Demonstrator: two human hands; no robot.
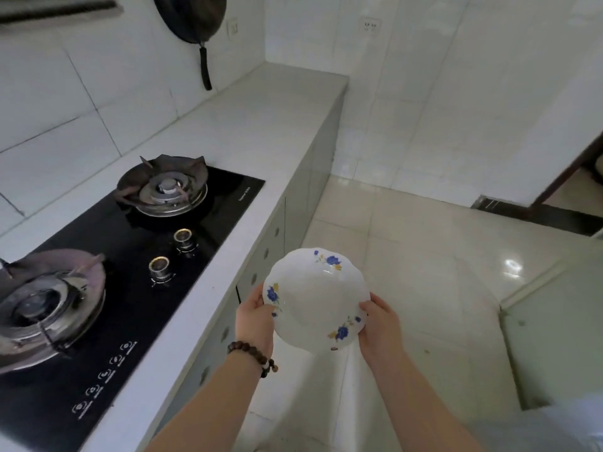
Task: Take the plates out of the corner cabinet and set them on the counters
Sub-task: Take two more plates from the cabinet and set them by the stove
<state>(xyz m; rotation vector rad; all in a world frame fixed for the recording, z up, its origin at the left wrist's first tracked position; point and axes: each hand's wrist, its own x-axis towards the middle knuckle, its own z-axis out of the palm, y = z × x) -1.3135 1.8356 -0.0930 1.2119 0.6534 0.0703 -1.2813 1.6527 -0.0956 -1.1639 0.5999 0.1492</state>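
Behind the plate [315,298], perhaps, fingers of both hands [256,316] [380,324].

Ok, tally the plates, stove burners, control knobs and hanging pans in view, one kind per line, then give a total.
plate: 1
burner: 2
knob: 2
pan: 1
Total: 6

White counter [261,132] runs along the tiled wall [65,109] to the corner; a black hob [225,200] with two burners [166,187] sits in it
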